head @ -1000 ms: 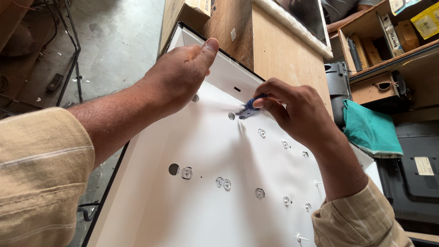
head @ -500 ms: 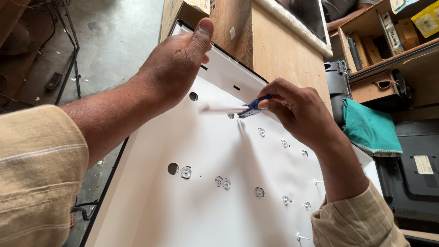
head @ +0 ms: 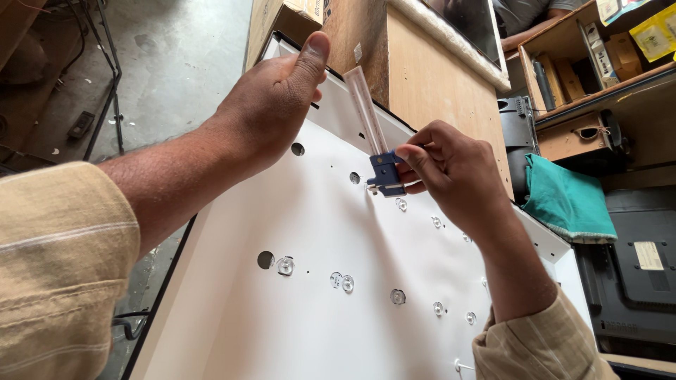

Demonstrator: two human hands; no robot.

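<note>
Smooth matt white panel [head: 317, 232], blue plastic clip [head: 386, 172], teal cloth [head: 569, 200]

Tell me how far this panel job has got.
Done: one end of the thin pale strip is lifted off the white panel. In hand: the right hand pinches its blue connector, and the left hand holds the upper end. Left: the rows of small round lenses lie on the panel.
</note>
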